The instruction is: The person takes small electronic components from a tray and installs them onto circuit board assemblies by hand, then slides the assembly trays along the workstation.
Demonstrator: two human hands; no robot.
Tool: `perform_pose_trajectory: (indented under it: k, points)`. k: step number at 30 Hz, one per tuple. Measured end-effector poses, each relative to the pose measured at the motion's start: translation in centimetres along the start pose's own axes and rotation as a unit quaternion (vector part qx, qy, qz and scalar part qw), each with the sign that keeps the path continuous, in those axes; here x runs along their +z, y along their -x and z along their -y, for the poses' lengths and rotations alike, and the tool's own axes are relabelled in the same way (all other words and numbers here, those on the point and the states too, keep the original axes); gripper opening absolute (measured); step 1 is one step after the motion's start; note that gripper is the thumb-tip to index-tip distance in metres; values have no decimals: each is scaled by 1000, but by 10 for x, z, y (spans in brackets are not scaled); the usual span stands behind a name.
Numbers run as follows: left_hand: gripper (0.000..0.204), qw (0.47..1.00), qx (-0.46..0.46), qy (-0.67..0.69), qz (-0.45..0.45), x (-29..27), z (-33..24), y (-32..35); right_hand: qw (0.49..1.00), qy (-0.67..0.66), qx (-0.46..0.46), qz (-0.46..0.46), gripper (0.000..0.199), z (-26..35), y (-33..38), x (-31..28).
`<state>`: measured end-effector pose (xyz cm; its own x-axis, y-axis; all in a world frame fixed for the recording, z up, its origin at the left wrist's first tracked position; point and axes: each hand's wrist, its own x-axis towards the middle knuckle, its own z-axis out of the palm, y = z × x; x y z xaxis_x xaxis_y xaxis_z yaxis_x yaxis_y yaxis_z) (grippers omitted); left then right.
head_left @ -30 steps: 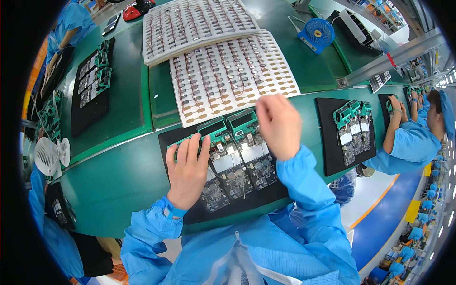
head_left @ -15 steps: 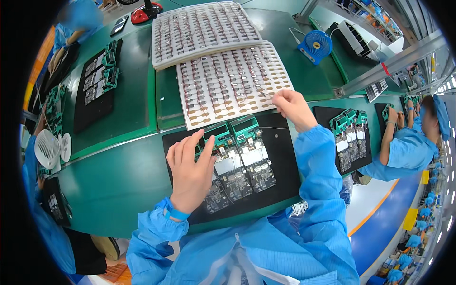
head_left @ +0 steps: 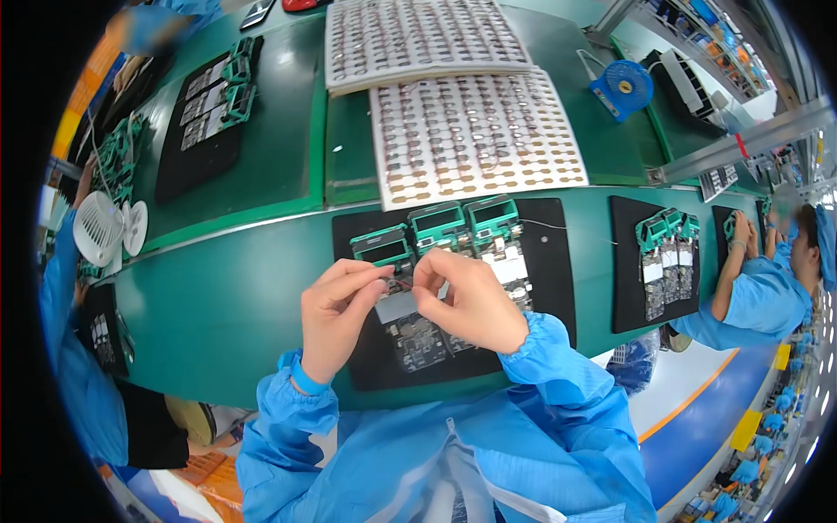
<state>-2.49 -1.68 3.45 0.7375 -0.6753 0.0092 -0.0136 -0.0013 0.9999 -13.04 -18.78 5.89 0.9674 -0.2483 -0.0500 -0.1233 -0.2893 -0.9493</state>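
My left hand [head_left: 336, 305] and my right hand [head_left: 471, 301] meet over the left one of three circuit boards [head_left: 417, 342], each pinching at a thin reddish wire [head_left: 399, 283]. Whatever sits at the wire's ends is hidden by my fingertips. The boards lie side by side on a black mat [head_left: 549, 279], each with a green frame [head_left: 381, 246] at its far end. My right hand and forearm cover parts of the other two. Beyond the mat lies a white foam tray [head_left: 479, 131] with rows of small wired parts and several bare slots along its near and right sides.
A second foam tray [head_left: 427, 44] overlaps the first at the back. A blue fan [head_left: 626, 87] stands back right, a white fan [head_left: 98, 231] left. More boards lie on mats at right [head_left: 667, 270] and far left [head_left: 205, 113]. A co-worker [head_left: 758, 279] sits at right.
My right hand has come from the foam tray's near right corner to the left board, bringing a wire. My left hand has closed from spread fingers to a pinch. The view has shifted.
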Motion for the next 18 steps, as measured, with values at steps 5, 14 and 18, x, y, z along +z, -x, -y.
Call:
perform_pose_trajectory:
  k: [5, 14, 18]
  points:
    - [23, 992, 56, -93, -58, -9, 10, -6, 996, 63, -33, -53, 14, -14, -6, 32]
    - [16, 955, 144, -245, -83, -12, 6, -10, 976, 181, -94, -76, 18, -19, -5, 52]
    - [17, 923, 207, -317, -65, -14, 16, -5, 972, 209, -80, -66, 19, -21, -3, 53]
